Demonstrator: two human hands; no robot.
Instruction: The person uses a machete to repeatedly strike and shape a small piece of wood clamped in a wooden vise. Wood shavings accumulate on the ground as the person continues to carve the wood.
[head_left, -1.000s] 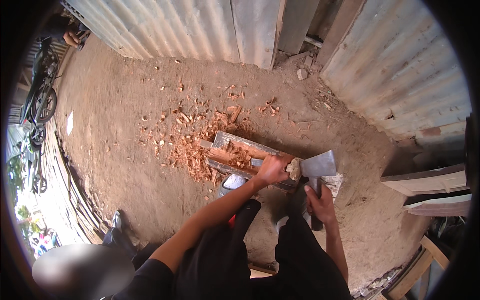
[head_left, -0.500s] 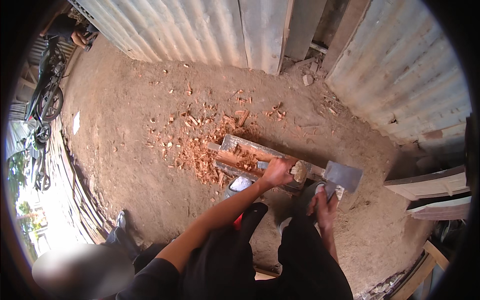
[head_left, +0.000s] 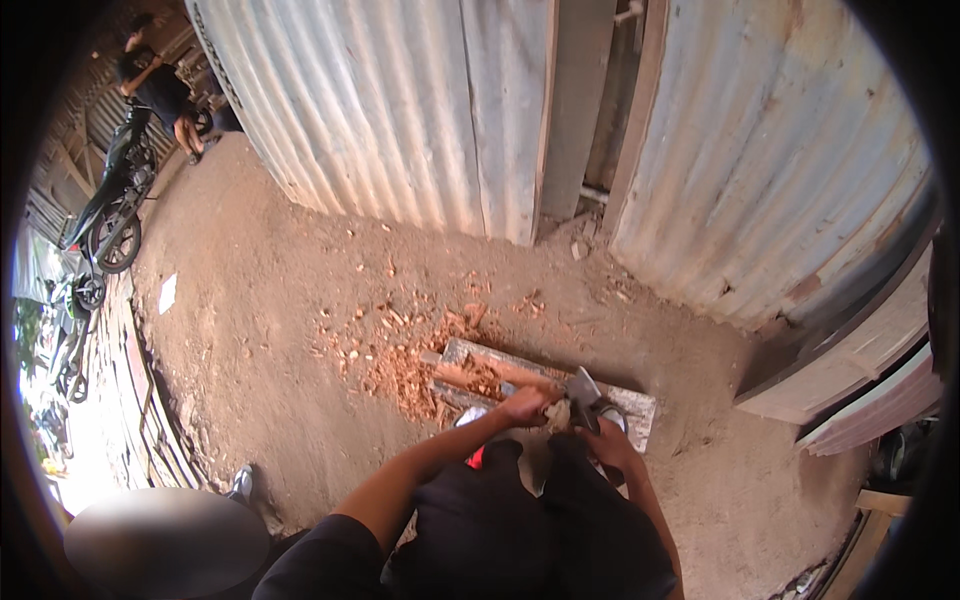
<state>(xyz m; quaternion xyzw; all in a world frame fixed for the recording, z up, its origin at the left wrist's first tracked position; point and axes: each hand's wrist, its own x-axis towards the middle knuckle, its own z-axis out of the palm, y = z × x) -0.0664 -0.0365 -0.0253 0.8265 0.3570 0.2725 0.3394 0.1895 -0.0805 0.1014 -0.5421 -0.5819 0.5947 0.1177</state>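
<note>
My left hand is closed round a chisel, whose metal blade points left over a hollowed piece of wood. The chisel's pale, frayed butt sticks out on the right side of my fist. My right hand grips a cleaver-like tool with a broad, flat metal blade. That blade stands tilted close to the butt; whether they touch, I cannot tell. The workpiece lies along a worn board on the ground, with reddish chips in its hollow. Part of it is hidden behind my hands.
Wood shavings are scattered over the dirt floor. Corrugated metal sheets stand ahead, and wooden panels at right. A motorbike and a standing person are at far left. Another person's shoe shows at lower left.
My right hand has swung the cleaver-like tool leftward, from beyond the workpiece to beside the chisel's butt. My left hand keeps its hold. The view has tilted upward.
</note>
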